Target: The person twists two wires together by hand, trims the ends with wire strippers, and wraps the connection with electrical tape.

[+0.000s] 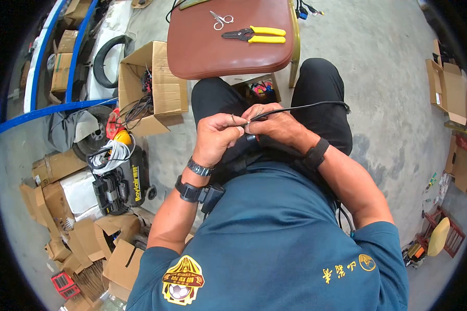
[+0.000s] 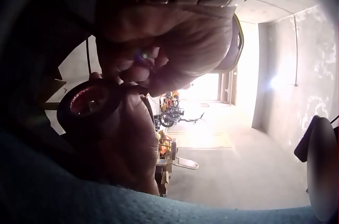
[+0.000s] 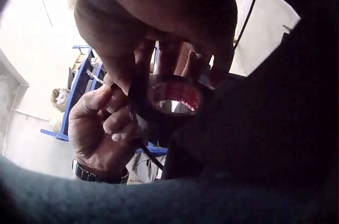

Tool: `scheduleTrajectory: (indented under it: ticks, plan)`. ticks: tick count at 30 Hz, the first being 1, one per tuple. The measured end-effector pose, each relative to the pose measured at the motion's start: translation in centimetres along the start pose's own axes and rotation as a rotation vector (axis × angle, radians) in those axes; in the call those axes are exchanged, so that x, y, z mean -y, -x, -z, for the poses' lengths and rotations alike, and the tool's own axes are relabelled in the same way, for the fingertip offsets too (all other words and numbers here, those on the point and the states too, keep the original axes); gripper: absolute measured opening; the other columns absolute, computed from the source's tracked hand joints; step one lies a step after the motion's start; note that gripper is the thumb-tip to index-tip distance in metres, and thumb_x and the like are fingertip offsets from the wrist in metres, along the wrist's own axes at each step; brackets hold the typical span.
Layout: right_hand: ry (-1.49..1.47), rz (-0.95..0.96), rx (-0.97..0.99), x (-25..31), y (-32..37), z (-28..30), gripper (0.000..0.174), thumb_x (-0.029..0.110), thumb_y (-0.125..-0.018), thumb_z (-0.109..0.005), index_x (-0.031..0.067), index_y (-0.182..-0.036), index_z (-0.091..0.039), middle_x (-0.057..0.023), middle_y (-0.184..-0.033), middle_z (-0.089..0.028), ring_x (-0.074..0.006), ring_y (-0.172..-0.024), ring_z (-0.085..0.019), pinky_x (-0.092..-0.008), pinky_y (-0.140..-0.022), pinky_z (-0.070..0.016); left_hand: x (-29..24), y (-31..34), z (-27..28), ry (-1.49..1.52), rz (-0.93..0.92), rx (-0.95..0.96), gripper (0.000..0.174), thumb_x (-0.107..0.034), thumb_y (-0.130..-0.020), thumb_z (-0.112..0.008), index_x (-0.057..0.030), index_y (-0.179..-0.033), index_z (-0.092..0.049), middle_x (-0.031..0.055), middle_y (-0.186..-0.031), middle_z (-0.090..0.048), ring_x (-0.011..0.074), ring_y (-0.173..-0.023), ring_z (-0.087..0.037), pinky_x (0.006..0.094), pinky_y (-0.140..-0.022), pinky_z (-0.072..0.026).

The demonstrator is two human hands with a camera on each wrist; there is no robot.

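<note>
In the head view my left hand (image 1: 218, 137) pinches the end of a thin black cable (image 1: 316, 105) between thumb and forefinger. My right hand (image 1: 277, 126) is right beside it, fingertips meeting at the same spot, with the cable running off over the right thigh. Under the right hand's fingers hangs a roll of black tape (image 3: 142, 105) with a red inner core, also visible as a dark ring (image 2: 66, 110) in the left wrist view. A pale, frayed wire end (image 3: 94, 77) sticks out past the left fingertips. The fingers hide the joint itself.
Ahead stands a brown padded chair (image 1: 228, 57) bearing yellow-handled wire strippers (image 1: 267, 35) and small scissors (image 1: 222, 20). A cardboard box (image 1: 168, 88) of cables is to the left, near a black air compressor (image 1: 132, 181). Beneath the chair sits a small box (image 1: 262, 88) of colourful pieces.
</note>
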State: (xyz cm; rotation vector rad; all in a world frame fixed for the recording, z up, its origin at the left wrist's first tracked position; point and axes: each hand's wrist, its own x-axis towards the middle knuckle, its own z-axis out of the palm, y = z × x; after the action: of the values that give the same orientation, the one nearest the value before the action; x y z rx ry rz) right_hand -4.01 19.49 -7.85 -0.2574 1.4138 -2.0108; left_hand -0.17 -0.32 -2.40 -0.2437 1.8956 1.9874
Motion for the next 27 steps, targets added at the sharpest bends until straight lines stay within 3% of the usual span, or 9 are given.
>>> scheduleTrajectory:
  ticks: [5,8,11,14,17,20,23,25,27]
  plan:
    - [0.048,-0.049,0.046,-0.7,0.3,0.6,0.018,0.009,-0.082,-0.073,-0.0033,-0.095,-0.071,-0.0079,-0.088,-0.069,-0.0149,-0.072,-0.065,-0.0311,-0.063,-0.0533,0.0,0.0,-0.1,-0.009,-0.019,0.008,0.017,0.007,-0.084,-0.067,0.0033,-0.099,-0.073,0.0027,-0.077,-0.067,0.0052,-0.055,-0.050,0.0209,-0.050,-0.0385]
    - [-0.002,-0.074,0.058,-1.2,0.4,0.8,0.020,0.014,-0.085,-0.074,-0.0006,-0.098,-0.072,-0.0053,-0.089,-0.070,-0.0131,-0.073,-0.064,-0.0308,-0.065,-0.0522,-0.6,-0.1,-0.4,-0.057,-0.008,-0.020,0.012,0.005,-0.085,-0.069,0.0029,-0.096,-0.072,0.0026,-0.078,-0.068,0.0045,-0.056,-0.051,0.0207,-0.051,-0.0392]
    - [-0.008,-0.197,0.107,0.1,1.1,0.7,0.027,0.026,-0.090,-0.072,0.0037,-0.105,-0.073,-0.0028,-0.094,-0.070,-0.0104,-0.084,-0.063,-0.0282,-0.070,-0.0497,-1.0,-0.3,-0.9,-0.107,-0.037,-0.055,0.006,0.002,-0.086,-0.069,0.0019,-0.092,-0.071,0.0026,-0.082,-0.069,0.0038,-0.058,-0.051,0.0205,-0.051,-0.0406]
    - [-0.085,-0.358,0.096,2.1,2.2,0.2,0.037,0.035,-0.095,-0.067,0.0060,-0.119,-0.069,-0.0022,-0.107,-0.070,-0.0093,-0.094,-0.061,-0.0272,-0.075,-0.0471,-0.9,-0.4,-1.0,-0.088,-0.065,-0.048,0.001,0.001,-0.087,-0.069,0.0007,-0.088,-0.070,0.0027,-0.087,-0.070,0.0034,-0.060,-0.052,0.0205,-0.052,-0.0421]
    - [-0.191,-0.386,0.177,1.7,3.0,0.8,0.051,0.040,-0.096,-0.064,0.0064,-0.135,-0.059,-0.0031,-0.119,-0.067,-0.0112,-0.104,-0.061,-0.0258,-0.080,-0.0469,-0.6,-0.5,-0.8,-0.107,-0.072,-0.064,0.002,-0.001,-0.088,-0.070,0.0004,-0.089,-0.069,0.0015,-0.085,-0.069,0.0036,-0.062,-0.054,0.0209,-0.053,-0.0439]
    - [-0.288,-0.370,0.169,1.3,4.0,0.9,0.064,0.032,-0.091,-0.072,-0.0012,-0.142,-0.050,-0.0051,-0.121,-0.066,-0.0086,-0.093,-0.060,-0.0217,-0.077,-0.0455,-0.1,-0.7,-0.5,-0.190,-0.065,-0.113,0.010,-0.003,-0.087,-0.072,0.0011,-0.097,-0.072,-0.0014,-0.075,-0.068,0.0037,-0.062,-0.056,0.0210,-0.055,-0.0456]
    - [-0.210,-0.284,0.194,1.9,4.8,0.8,0.073,0.033,-0.090,-0.072,-0.0012,-0.147,-0.042,-0.0127,-0.130,-0.063,-0.0189,-0.113,-0.063,-0.0301,-0.091,-0.0495,0.1,-0.7,-0.5,-0.195,-0.084,-0.121,0.005,-0.002,-0.087,-0.071,-0.0002,-0.092,-0.071,-0.0011,-0.078,-0.068,0.0033,-0.061,-0.055,0.0208,-0.054,-0.0446]
    - [-0.239,-0.256,0.146,2.0,5.1,0.5,0.072,0.023,-0.086,-0.076,-0.0036,-0.144,-0.043,-0.0151,-0.126,-0.062,-0.0199,-0.109,-0.065,-0.0318,-0.091,-0.0514,-0.3,-0.6,-0.8,-0.171,-0.076,-0.128,0.004,0.000,-0.087,-0.070,-0.0007,-0.084,-0.068,0.0012,-0.087,-0.069,0.0030,-0.061,-0.052,0.0205,-0.054,-0.0434]
    - [-0.211,-0.253,0.109,2.7,5.5,0.2,0.068,0.019,-0.084,-0.078,-0.0036,-0.140,-0.046,-0.0144,-0.123,-0.063,-0.0199,-0.107,-0.066,-0.0309,-0.089,-0.0524,-0.6,-0.5,-0.9,-0.195,-0.063,-0.129,0.002,0.000,-0.087,-0.071,-0.0006,-0.088,-0.070,-0.0005,-0.083,-0.068,0.0026,-0.061,-0.053,0.0199,-0.054,-0.0434]
